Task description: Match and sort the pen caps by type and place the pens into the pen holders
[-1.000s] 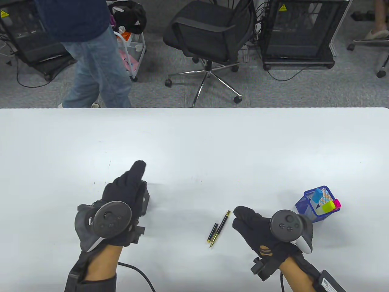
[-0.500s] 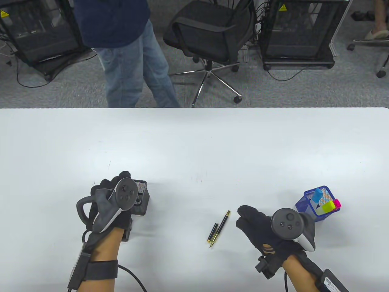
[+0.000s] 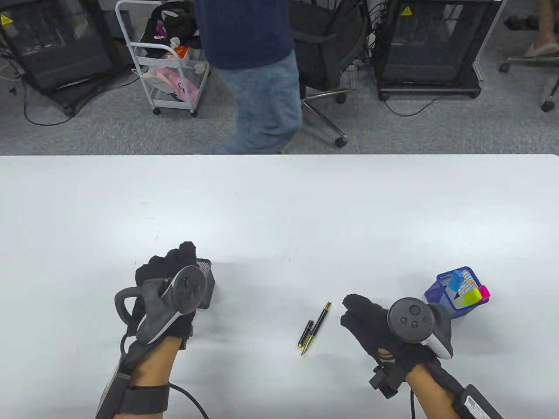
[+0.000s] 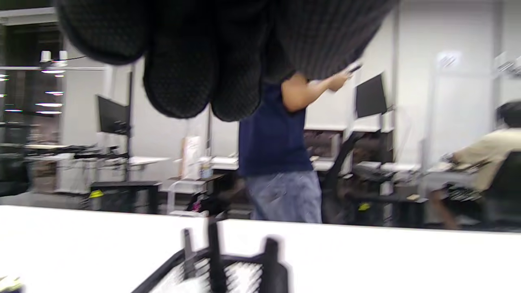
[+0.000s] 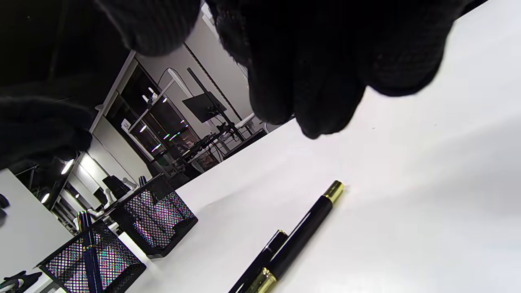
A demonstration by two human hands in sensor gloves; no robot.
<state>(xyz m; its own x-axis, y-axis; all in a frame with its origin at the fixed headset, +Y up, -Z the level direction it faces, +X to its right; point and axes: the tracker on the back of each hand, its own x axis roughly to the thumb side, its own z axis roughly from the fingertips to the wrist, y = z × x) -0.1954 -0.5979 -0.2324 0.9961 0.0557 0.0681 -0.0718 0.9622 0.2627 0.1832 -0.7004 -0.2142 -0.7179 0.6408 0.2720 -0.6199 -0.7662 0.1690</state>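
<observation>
Behind the white table point(image 3: 279, 196), a person in jeans point(image 3: 262, 104) is seen walking past a black office chair point(image 3: 325, 65), flanked by a white trolley point(image 3: 161, 65) and black mesh cabinets point(image 3: 430, 48).

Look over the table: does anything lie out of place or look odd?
Yes: a black pen lies uncapped on the table, its cap loose beside it. The highlighters already stand in the blue holder.

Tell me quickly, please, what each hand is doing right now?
Left hand: above the black mesh holder; its grip cannot be told.
Right hand: open, holding nothing, beside the uncapped pen.
</observation>
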